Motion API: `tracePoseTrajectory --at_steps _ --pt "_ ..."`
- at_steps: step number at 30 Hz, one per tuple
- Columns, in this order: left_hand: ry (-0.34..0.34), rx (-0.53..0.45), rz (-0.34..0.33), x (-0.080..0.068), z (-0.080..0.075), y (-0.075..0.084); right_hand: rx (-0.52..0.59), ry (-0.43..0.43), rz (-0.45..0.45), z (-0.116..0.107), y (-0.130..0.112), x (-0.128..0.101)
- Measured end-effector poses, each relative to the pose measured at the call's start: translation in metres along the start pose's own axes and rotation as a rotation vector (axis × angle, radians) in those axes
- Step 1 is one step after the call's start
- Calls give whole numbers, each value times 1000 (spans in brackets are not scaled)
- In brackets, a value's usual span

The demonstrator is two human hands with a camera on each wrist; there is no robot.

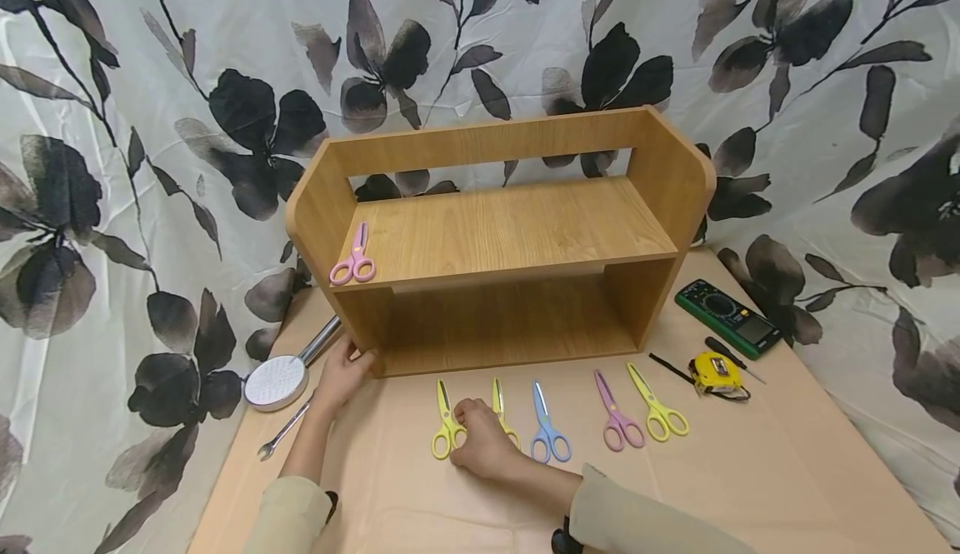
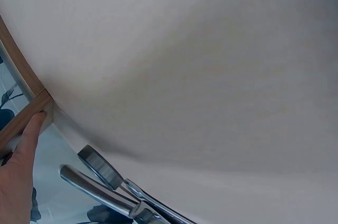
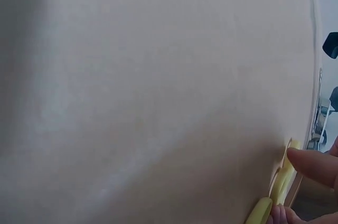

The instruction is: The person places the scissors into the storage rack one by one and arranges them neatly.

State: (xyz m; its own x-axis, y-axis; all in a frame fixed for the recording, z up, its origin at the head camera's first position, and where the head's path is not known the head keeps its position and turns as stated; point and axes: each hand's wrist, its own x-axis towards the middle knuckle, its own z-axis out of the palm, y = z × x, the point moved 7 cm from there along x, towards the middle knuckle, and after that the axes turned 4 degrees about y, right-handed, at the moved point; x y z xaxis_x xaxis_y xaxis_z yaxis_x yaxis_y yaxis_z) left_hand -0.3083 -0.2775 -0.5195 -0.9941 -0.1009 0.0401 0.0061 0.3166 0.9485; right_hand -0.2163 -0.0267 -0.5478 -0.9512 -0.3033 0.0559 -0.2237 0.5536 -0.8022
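Yellow scissors [image 1: 447,427] near the table's [image 1: 787,471] front edge are pinched by the right hand [image 1: 480,446]. Left hand [image 1: 341,373], fingers straight, steadies the wooden shelf's [image 1: 510,237] lower left corner. Lifting goes best gripping both handle loops, blades forward.

left hand [image 1: 341,375]: bare, lower left of frame | right hand [image 1: 480,446]: bare, lower centre | sleeves: long, pale beige-khaki, loose at the cuffs | wrists: dark strap or band at each cuff
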Motion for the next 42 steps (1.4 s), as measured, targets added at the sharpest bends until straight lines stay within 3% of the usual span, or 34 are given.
tracePoseTrajectory --at_steps 13,25,27,42 --pt "4 2 10 -1 1 2 -66 -5 7 0 -6 4" --pt "-8 4 -9 -6 0 11 -44 -49 80 5 -16 -1" --pt "-2 11 -6 -3 -1 4 -41 -56 78 6 -18 -1" --pt "-2 -3 -7 -1 -1 1 45 -56 73 8 -21 -4"
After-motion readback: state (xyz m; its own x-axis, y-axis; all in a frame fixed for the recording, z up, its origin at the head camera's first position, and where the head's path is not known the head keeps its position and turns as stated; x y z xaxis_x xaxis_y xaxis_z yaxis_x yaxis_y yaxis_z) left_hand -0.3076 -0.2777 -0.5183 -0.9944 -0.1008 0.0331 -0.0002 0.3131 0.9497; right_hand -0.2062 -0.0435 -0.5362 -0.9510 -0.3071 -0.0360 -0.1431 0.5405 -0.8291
